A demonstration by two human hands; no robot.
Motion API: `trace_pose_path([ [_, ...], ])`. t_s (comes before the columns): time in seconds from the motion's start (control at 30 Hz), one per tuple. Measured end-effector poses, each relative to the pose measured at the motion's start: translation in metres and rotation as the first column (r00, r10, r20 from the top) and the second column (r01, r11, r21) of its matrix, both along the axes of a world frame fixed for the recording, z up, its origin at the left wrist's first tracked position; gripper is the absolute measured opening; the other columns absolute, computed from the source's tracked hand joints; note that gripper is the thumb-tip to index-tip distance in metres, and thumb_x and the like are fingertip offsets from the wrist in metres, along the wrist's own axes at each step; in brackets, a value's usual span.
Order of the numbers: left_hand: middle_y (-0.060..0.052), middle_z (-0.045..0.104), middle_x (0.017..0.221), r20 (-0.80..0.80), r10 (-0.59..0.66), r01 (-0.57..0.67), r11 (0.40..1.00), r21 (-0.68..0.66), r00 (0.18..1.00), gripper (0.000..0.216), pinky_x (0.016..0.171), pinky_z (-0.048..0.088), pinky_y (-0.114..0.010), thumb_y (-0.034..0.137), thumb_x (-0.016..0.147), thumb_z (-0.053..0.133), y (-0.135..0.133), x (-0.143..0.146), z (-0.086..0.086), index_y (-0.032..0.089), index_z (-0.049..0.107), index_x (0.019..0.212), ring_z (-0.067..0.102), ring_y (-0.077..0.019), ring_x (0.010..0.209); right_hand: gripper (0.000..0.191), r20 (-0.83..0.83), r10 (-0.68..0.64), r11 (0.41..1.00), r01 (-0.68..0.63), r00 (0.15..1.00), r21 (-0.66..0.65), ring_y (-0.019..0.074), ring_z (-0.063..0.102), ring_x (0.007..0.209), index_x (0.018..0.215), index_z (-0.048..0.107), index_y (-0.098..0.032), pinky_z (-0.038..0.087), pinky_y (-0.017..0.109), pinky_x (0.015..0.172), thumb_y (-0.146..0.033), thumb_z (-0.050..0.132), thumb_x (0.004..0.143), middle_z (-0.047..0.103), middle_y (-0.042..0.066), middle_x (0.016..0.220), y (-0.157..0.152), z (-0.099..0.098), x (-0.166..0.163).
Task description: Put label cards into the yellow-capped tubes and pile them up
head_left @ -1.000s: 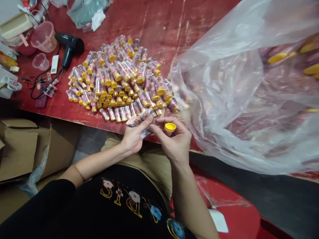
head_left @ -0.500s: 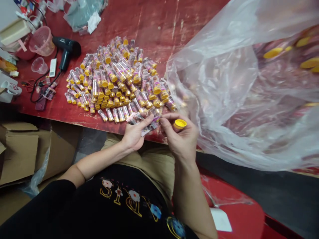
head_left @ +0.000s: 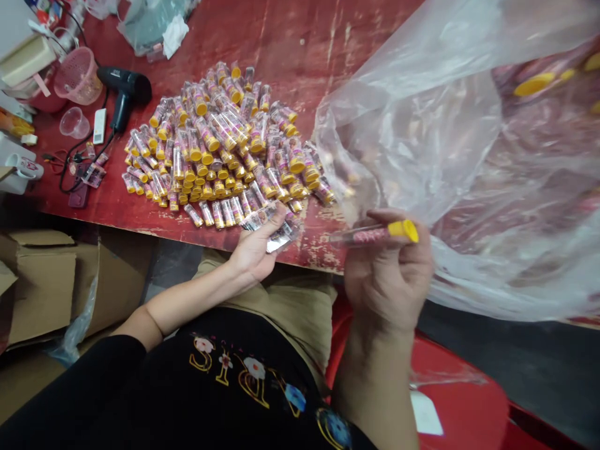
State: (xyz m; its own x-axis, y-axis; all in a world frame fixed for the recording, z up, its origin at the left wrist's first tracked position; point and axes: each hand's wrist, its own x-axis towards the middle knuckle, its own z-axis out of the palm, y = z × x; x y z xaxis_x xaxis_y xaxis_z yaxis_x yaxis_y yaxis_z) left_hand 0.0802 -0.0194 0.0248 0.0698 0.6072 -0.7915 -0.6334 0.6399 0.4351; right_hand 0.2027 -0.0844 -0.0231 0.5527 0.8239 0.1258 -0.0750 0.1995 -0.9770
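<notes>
The worktop (head_left: 272, 37) has soft light on it, but it is dark underneath. The plastic bag (head_left: 450, 181) shines in white streaks. The right hand (head_left: 391, 284) and its tube (head_left: 370, 236) look blurry.

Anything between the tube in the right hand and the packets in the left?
Nothing visible: only red tabletop shows in the gap between the tube in the right hand and the shiny packets in the left hand.
</notes>
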Motion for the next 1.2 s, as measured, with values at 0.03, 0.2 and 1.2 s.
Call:
trace_pose_path([
  [0.03,-0.003,0.076,0.088,0.013,-0.003,0.004,1.0,-0.027,1.0,0.013,0.092,0.056,-0.032,0.006,0.078,0.085,0.0,0.0,0.001,0.012,0.076,0.086,0.07,-0.0129,0.082,0.04,0.025,0.006,1.0,-0.006,1.0,0.002,0.0158,0.058,0.074,0.116,0.064,-0.029,0.056,0.032,0.069,-0.063,0.063,0.095,0.06,0.005,0.097,-0.005,0.002,-0.002],
  [0.2,0.0,0.072,0.079,0.09,-0.024,0.028,0.999,-0.043,0.996,0.011,0.091,0.054,-0.029,0.005,0.088,0.074,-0.007,0.003,0.001,0.012,0.073,0.079,0.066,-0.0097,0.074,0.034,0.026,-0.114,0.992,0.112,0.993,0.061,0.0161,0.065,0.082,0.115,0.065,-0.028,0.056,0.029,0.069,-0.048,0.077,0.09,0.065,0.004,0.102,-0.018,0.003,-0.026],
  [1.2,-0.003,0.078,0.091,-0.003,-0.136,0.13,0.94,0.315,0.991,0.052,0.101,0.055,-0.037,0.032,0.053,0.103,-0.039,-0.003,-0.009,0.016,0.073,0.092,0.075,-0.0219,0.102,0.036,0.513,-0.234,0.971,0.219,0.826,0.092,0.0238,0.075,0.101,0.126,0.077,-0.03,0.065,0.04,0.082,-0.02,0.072,0.092,0.075,0.009,0.118,-0.038,-0.004,-0.04],
])
